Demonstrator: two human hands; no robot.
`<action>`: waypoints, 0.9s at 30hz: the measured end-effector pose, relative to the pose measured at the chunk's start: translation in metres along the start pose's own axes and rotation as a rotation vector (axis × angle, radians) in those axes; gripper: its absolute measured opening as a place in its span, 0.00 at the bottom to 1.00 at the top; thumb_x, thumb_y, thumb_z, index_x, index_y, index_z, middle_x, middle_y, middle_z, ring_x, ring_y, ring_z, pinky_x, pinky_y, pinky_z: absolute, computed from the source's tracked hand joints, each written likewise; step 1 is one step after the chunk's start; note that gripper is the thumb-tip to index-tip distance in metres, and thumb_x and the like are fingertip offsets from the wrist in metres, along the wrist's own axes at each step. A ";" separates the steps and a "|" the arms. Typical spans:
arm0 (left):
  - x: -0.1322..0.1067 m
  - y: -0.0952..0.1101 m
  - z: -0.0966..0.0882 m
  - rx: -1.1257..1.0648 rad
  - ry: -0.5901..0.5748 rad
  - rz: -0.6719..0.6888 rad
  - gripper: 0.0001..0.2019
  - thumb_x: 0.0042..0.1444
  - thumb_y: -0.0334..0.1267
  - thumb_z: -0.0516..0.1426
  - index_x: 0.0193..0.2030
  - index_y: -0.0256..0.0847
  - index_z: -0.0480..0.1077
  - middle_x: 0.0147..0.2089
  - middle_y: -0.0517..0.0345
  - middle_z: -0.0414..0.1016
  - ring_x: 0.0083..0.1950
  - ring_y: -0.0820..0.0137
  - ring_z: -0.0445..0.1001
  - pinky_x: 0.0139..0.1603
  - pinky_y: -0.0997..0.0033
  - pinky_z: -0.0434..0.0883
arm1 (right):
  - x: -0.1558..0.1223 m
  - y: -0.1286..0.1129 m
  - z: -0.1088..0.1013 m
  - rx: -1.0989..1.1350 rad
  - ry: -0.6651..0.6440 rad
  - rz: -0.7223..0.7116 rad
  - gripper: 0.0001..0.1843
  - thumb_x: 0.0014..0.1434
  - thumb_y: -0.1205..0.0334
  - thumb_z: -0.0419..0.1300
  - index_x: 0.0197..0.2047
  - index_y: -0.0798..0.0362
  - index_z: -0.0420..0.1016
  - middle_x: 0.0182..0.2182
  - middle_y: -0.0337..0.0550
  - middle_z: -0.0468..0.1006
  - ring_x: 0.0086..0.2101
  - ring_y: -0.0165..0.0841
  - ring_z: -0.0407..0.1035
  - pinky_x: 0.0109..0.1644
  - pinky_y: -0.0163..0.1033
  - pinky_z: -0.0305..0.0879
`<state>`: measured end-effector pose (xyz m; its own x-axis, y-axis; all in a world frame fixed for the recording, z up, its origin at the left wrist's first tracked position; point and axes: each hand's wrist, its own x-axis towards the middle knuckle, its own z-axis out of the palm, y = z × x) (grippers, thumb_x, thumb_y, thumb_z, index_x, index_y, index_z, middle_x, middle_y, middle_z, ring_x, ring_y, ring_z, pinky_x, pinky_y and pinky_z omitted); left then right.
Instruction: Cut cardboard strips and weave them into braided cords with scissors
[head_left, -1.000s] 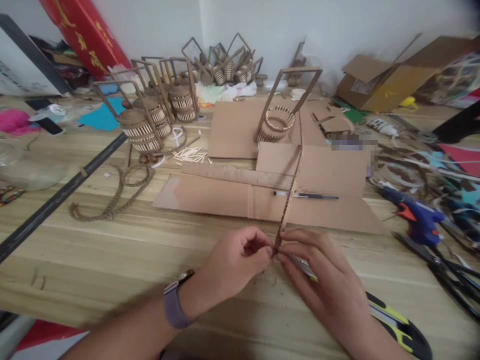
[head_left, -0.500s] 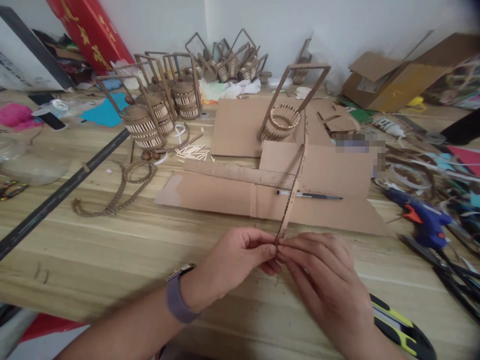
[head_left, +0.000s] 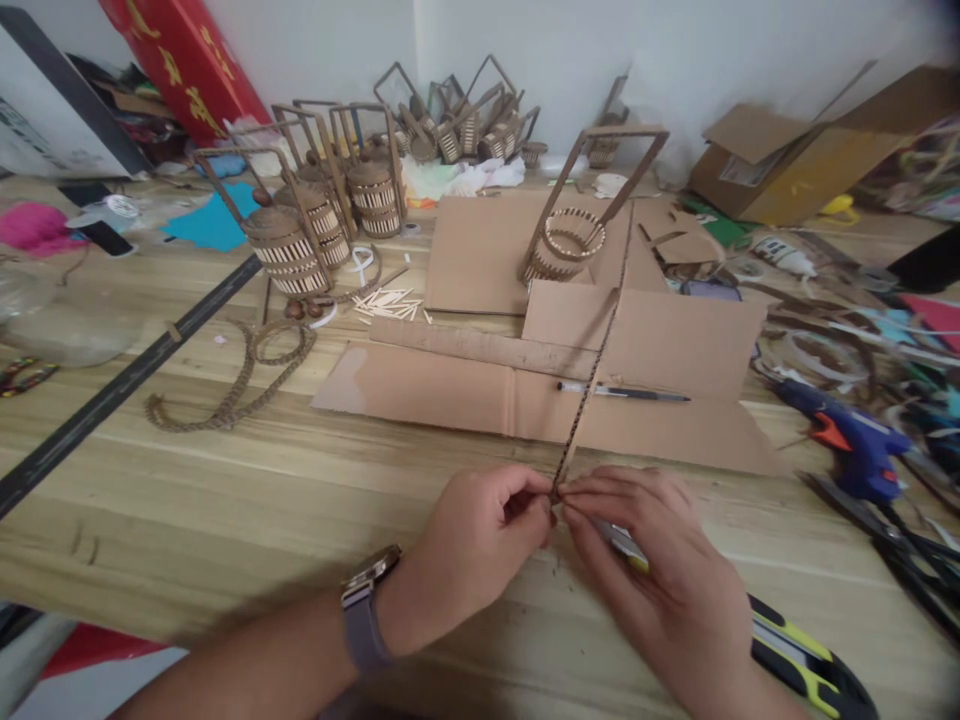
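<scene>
Left hand point(head_left: 480, 545) and right hand point(head_left: 660, 580) both pinch the near end of one thin corrugated cardboard strip point(head_left: 592, 375), rising over the worktop's point(head_left: 225, 500) near edge. Right hand also clasps a yellow-black utility knife point(head_left: 795, 655). Beyond: flat cardboard sheets point(head_left: 450, 385), one pen point(head_left: 622, 393), blue glue gun point(head_left: 855, 440).

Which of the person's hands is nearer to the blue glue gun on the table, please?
The right. The right hand lies below-left of the blue glue gun; the left hand sits further left, both pinching the cardboard strip.

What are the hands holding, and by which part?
Both hands, left and right, pinch the near end of a thin corrugated cardboard strip.
</scene>
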<state>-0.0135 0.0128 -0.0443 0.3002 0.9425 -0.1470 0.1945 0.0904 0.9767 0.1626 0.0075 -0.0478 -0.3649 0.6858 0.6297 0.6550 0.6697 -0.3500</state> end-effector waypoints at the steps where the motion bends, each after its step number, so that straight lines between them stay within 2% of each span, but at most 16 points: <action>1: 0.000 0.000 0.000 0.000 0.003 -0.002 0.12 0.58 0.32 0.54 0.39 0.38 0.81 0.31 0.57 0.78 0.32 0.71 0.72 0.32 0.75 0.66 | 0.000 0.000 0.000 0.008 -0.001 0.004 0.05 0.63 0.67 0.61 0.40 0.47 0.74 0.33 0.36 0.84 0.37 0.36 0.77 0.44 0.45 0.66; 7: 0.004 -0.003 0.000 -0.154 -0.020 -0.036 0.10 0.58 0.34 0.57 0.40 0.38 0.81 0.34 0.56 0.80 0.34 0.70 0.74 0.34 0.75 0.68 | -0.002 0.004 0.002 0.038 0.009 0.048 0.04 0.64 0.66 0.60 0.41 0.46 0.73 0.34 0.38 0.83 0.39 0.37 0.77 0.45 0.45 0.69; 11: 0.005 -0.002 0.001 -0.227 -0.034 -0.104 0.08 0.56 0.34 0.57 0.36 0.37 0.80 0.29 0.59 0.76 0.31 0.72 0.71 0.32 0.75 0.66 | -0.004 0.004 0.003 0.006 -0.012 -0.023 0.06 0.64 0.68 0.61 0.44 0.48 0.73 0.36 0.39 0.84 0.40 0.37 0.77 0.47 0.45 0.66; 14: 0.005 -0.002 0.001 -0.230 -0.020 -0.162 0.08 0.56 0.34 0.57 0.34 0.37 0.78 0.26 0.61 0.72 0.28 0.73 0.69 0.29 0.75 0.65 | -0.005 0.002 0.003 0.004 -0.013 -0.018 0.06 0.64 0.68 0.60 0.44 0.48 0.73 0.37 0.39 0.84 0.41 0.37 0.77 0.48 0.46 0.64; 18: 0.004 -0.003 0.000 -0.201 -0.008 -0.127 0.06 0.54 0.34 0.57 0.33 0.37 0.75 0.26 0.61 0.72 0.27 0.73 0.69 0.29 0.75 0.64 | -0.006 0.001 0.004 0.059 -0.027 0.063 0.05 0.65 0.67 0.59 0.42 0.47 0.72 0.37 0.37 0.83 0.41 0.35 0.77 0.48 0.45 0.65; 22: 0.002 -0.004 0.001 -0.197 -0.007 -0.087 0.06 0.55 0.35 0.57 0.34 0.37 0.75 0.28 0.59 0.74 0.30 0.72 0.71 0.31 0.74 0.66 | -0.008 0.002 0.006 0.128 0.015 0.160 0.04 0.66 0.66 0.58 0.42 0.46 0.70 0.38 0.38 0.81 0.42 0.34 0.76 0.47 0.42 0.68; 27: 0.003 -0.004 0.001 -0.247 -0.011 -0.113 0.07 0.54 0.37 0.57 0.35 0.37 0.75 0.28 0.59 0.75 0.28 0.72 0.71 0.31 0.74 0.68 | -0.010 0.004 0.005 0.138 0.036 0.135 0.06 0.66 0.67 0.58 0.44 0.46 0.71 0.40 0.40 0.80 0.44 0.35 0.74 0.49 0.44 0.68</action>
<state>-0.0124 0.0153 -0.0488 0.3001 0.9183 -0.2581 -0.0062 0.2725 0.9621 0.1656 0.0052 -0.0596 -0.2541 0.7632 0.5941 0.5986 0.6065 -0.5232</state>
